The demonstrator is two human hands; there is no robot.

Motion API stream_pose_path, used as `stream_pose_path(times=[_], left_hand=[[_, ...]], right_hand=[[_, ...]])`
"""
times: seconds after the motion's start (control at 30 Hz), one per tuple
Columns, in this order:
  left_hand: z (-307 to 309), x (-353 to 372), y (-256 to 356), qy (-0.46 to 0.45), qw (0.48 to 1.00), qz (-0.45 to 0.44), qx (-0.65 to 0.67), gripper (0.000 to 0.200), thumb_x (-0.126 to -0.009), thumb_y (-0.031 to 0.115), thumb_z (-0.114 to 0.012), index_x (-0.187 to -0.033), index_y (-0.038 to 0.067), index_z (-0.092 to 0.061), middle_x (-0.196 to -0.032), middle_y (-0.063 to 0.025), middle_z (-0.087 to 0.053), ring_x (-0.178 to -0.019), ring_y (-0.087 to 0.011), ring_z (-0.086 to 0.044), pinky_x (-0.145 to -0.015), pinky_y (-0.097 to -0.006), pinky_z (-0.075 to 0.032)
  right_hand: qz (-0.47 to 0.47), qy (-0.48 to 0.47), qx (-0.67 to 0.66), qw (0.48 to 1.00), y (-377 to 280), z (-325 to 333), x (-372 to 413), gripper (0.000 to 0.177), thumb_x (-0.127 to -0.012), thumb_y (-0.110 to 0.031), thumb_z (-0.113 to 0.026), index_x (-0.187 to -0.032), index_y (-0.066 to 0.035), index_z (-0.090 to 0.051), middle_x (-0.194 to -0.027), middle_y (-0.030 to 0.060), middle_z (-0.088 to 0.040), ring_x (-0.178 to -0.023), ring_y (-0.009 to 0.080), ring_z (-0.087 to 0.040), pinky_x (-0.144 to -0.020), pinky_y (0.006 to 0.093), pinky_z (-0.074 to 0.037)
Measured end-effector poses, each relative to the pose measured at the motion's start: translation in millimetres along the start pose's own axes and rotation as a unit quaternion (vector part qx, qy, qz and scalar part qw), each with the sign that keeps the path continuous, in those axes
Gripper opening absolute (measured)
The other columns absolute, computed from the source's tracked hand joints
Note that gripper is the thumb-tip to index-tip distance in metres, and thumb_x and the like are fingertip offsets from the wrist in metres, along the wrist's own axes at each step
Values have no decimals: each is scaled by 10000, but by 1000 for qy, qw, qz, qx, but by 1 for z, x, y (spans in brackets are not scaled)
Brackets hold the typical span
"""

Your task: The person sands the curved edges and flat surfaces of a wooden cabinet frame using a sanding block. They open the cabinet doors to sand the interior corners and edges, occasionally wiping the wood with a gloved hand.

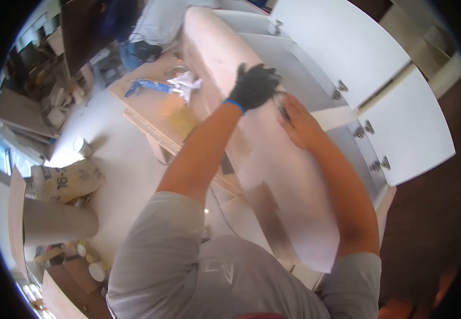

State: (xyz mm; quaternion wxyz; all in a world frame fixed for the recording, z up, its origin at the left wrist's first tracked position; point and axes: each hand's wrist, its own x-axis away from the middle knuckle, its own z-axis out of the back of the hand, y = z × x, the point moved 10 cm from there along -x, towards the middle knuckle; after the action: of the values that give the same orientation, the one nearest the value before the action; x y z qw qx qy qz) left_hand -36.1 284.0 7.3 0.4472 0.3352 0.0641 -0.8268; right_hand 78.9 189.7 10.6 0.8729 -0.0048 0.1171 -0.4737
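Note:
A long pale panel (283, 165) with brownish patches runs from the far top down toward my body. My left hand (254, 85), in a black glove with a blue cuff, lies over the panel's far part with its fingers spread. Close beside it, my bare right hand (302, 125) is at the panel's right edge. Its fingers are closed around a small dark object (282, 106), partly shiny, whose kind is hidden by the fingers and blur. The two hands nearly meet at this object.
White cabinet doors (342, 42) with metal hinges (339, 89) stand open at right. Left of the panel, a wooden board (140, 114) bears blue-and-white crumpled material (185, 85). Another person (158, 24) is at the top. A sack (65, 181) and a white cup (82, 147) stand on the floor.

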Motion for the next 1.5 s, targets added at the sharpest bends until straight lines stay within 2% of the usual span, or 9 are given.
stream_pose_path(times=[0.33,0.5,0.7,0.83,0.93,1.1,1.2,1.3,1.5], left_hand=[[-25,-4,-20,71,997,-9,35,318,-1030,322,-544,-1250,312,-775,-1471,43,-683,-1488,-234,-507,-1200,-736,-197],[-2,34,-47,96,977,-65,178,422,-1037,136,-489,-1409,152,-690,-1489,-68,-671,-1424,-282,-586,-1199,-496,-437],[-54,383,-93,-60,973,133,179,381,-1051,90,-537,-1416,92,-648,-1290,-189,-720,-1210,-383,-683,-1057,-472,-536],[-199,800,-78,-526,675,508,96,746,-1067,649,-415,-1484,71,-635,-1554,-223,-590,-1464,-405,-534,-1250,-507,-374],[-150,872,-2,-645,624,409,166,720,-1030,619,-520,-1489,78,-641,-1592,-171,-577,-1495,-376,-513,-1248,-493,-382],[-102,853,-22,-631,649,417,83,548,-1074,464,-482,-1371,69,-717,-1459,-226,-659,-1323,-392,-652,-1161,-521,-471],[-120,795,-68,-454,852,260,31,269,-1035,192,-512,-1073,93,-760,-1095,-187,-781,-1013,-409,-757,-866,-558,-604],[-115,746,-88,-395,889,231,12,254,-1024,193,-531,-965,104,-761,-977,-186,-789,-898,-379,-771,-806,-517,-617],[-167,729,-80,-552,821,143,-1,344,-1084,197,-463,-1139,71,-778,-1150,-210,-780,-1076,-385,-761,-952,-529,-606]], right_hand=[[85,51,22,995,3,-4,20,717,-1074,-296,-626,-1577,145,-367,-1640,387,-372,-1543,534,-356,-1288,549,-302],[-24,-3,36,999,19,-20,-35,760,-1107,-410,-549,-1598,135,-349,-1683,347,-340,-1582,472,-326,-1309,518,-271],[43,-23,55,997,-18,20,85,761,-1123,-432,-504,-1610,126,-329,-1700,335,-317,-1601,470,-288,-1315,538,-244],[48,-22,76,996,-18,-4,27,757,-1119,-424,-510,-1603,130,-328,-1701,332,-317,-1604,465,-283,-1314,545,-244],[-11,-7,68,998,-4,-27,-54,753,-1112,-407,-530,-1602,128,-329,-1700,326,-321,-1600,462,-291,-1320,531,-243],[7,-23,55,998,-18,-19,-29,756,-1105,-386,-551,-1615,121,-317,-1719,308,-301,-1620,441,-260,-1332,521,-227],[25,-42,93,994,-32,-2,34,765,-1095,-393,-570,-1610,119,-328,-1722,303,-293,-1621,440,-258,-1331,512,-231],[17,-25,128,991,-30,-12,11,777,-1086,-408,-584,-1601,120,-342,-1723,305,-283,-1614,438,-275,-1329,505,-237],[-78,26,81,993,-4,-29,-75,724,-1099,-436,-536,-1574,91,-391,-1699,288,-355,-1603,418,-315,-1308,499,-276]])
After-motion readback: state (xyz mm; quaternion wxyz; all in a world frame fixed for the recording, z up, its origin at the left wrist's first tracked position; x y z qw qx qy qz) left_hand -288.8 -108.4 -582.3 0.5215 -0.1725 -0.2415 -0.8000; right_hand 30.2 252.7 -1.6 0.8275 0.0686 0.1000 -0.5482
